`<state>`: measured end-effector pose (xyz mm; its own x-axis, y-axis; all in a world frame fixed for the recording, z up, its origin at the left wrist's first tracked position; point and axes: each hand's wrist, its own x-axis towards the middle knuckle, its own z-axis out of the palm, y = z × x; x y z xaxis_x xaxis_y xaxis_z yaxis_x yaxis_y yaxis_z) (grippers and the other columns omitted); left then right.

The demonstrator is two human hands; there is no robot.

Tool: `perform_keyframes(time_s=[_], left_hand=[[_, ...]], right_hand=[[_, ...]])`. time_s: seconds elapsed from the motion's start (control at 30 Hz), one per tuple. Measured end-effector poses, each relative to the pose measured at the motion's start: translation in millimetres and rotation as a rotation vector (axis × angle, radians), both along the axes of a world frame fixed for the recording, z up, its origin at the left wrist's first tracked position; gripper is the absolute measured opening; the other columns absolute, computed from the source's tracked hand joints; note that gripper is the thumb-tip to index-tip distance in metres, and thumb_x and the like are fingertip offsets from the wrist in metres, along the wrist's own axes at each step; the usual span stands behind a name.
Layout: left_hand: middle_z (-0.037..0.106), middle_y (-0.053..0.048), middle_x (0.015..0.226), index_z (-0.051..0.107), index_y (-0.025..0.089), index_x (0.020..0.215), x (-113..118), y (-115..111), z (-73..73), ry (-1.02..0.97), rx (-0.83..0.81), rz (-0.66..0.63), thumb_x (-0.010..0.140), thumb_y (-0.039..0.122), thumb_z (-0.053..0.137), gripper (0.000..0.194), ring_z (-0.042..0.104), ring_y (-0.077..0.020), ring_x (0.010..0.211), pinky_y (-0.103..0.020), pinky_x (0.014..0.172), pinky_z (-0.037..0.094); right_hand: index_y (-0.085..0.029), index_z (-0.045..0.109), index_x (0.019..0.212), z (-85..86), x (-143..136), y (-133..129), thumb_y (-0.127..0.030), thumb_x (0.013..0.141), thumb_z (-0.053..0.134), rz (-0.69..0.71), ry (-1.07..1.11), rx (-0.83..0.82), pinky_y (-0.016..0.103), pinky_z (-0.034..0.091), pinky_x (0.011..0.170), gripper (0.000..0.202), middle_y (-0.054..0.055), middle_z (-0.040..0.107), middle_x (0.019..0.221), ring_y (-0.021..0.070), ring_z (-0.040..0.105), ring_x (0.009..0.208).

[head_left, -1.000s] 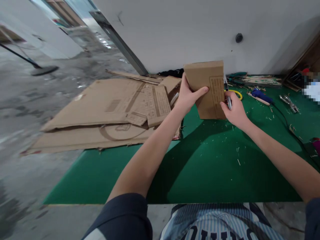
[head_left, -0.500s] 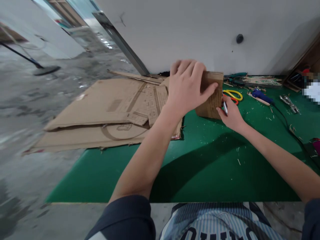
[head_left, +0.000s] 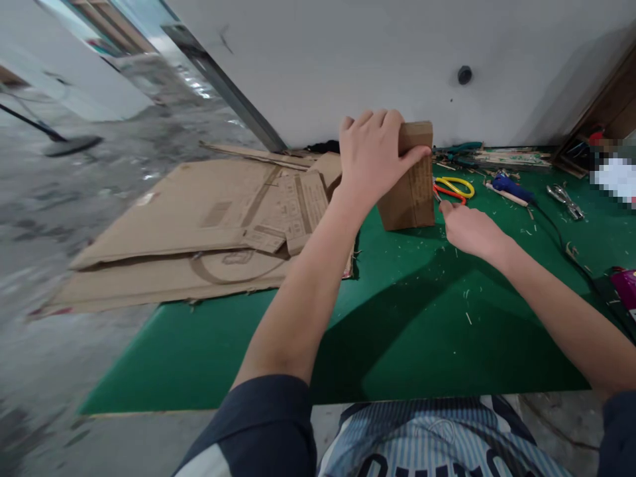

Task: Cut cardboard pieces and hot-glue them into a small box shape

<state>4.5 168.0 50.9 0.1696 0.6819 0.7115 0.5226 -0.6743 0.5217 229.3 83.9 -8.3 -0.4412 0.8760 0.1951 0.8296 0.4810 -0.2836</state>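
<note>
My left hand [head_left: 370,156] grips a piece of brown cardboard [head_left: 412,192] from its top, with the thumb on the near side. The cardboard stands upright on the green table, its lower edge at or near the surface. Just right of it, my right hand [head_left: 470,228] is closed, its knuckles turned up. Whatever lies under those fingers is mostly hidden; only a small dark tip shows by the fingertips. Behind the right hand lie scissors with yellow and red handles [head_left: 454,189].
Flattened cardboard sheets [head_left: 199,212] overhang the table's left end. Toward the right are a blue-handled corded tool [head_left: 511,187], a metal tool [head_left: 565,201] and a purple packet [head_left: 625,288]. Pliers [head_left: 460,151] and thin sticks [head_left: 511,159] lie along the white wall [head_left: 397,59].
My right hand has drawn slightly away from the cardboard's right edge and turned palm down, hiding the small silver-and-dark object seen in it before. My left hand keeps its grip; the view shifted slightly.
</note>
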Motion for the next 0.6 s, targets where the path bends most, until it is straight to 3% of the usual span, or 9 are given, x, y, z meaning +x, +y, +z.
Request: perform_keyframes(time_s=[0.17,0.27,0.33,0.4,0.47,0.6], left_hand=[[0.061,-0.008,0.087,0.057,0.025,0.084,0,3,5.8,0.000,-0.039,-0.041,0.061,0.055,0.086,0.047,0.046,-0.0407,0.126,-0.056,0.115,0.023],[0.059,-0.007,0.082,0.059,0.023,0.082,-2,-11,27.6,0.080,-0.120,-0.130,0.058,0.056,0.088,0.050,0.056,-0.0386,0.112,-0.057,0.107,0.035],[0.055,-0.005,0.076,0.059,0.022,0.080,-6,-23,43.2,0.119,-0.169,-0.223,0.063,0.063,0.082,0.050,0.061,-0.0331,0.097,-0.056,0.098,0.045],[0.051,-0.003,0.071,0.058,0.023,0.078,-13,-34,51.7,0.076,-0.192,-0.303,0.065,0.072,0.075,0.053,0.062,-0.0276,0.085,-0.052,0.089,0.051],[0.053,-0.002,0.071,0.059,0.023,0.079,-21,-40,50.0,-0.028,-0.191,-0.331,0.065,0.076,0.071,0.057,0.063,-0.0264,0.083,-0.050,0.084,0.054],[0.058,-0.003,0.072,0.060,0.024,0.081,-33,-42,29.6,-0.155,-0.204,-0.344,0.059,0.081,0.071,0.062,0.065,-0.0261,0.083,-0.047,0.079,0.057]], right_hand=[[-0.018,0.048,0.133,-5.1,-8,10,-0.017,0.077,0.051,-0.096,0.325,-0.041,0.034,0.039,0.055,0.056,0.008,0.060,0.078,0.0145,0.042,0.051],[-0.021,0.052,0.122,-3.0,-5,24,-0.024,0.077,0.051,-0.195,0.591,-0.151,0.033,0.038,0.055,0.044,0.001,0.053,0.070,0.0156,0.042,0.053],[-0.024,0.054,0.108,1.7,-3,29,-0.030,0.080,0.049,-0.188,0.801,-0.292,0.031,0.036,0.051,0.029,-0.002,0.047,0.066,0.0133,0.036,0.049],[-0.025,0.054,0.100,8.5,-2,26,-0.037,0.084,0.047,-0.106,1.048,-0.484,0.029,0.032,0.047,0.021,-0.004,0.045,0.068,0.0096,0.027,0.044],[-0.025,0.053,0.095,15.4,-2,17,-0.048,0.087,0.047,0.021,1.261,-0.651,0.027,0.030,0.045,0.026,-0.005,0.046,0.071,0.0069,0.019,0.043],[-0.024,0.053,0.081,25.0,-4,0,-0.066,0.085,0.053,0.279,1.231,-0.720,0.025,0.031,0.045,0.043,-0.005,0.048,0.071,0.0055,0.022,0.045]])
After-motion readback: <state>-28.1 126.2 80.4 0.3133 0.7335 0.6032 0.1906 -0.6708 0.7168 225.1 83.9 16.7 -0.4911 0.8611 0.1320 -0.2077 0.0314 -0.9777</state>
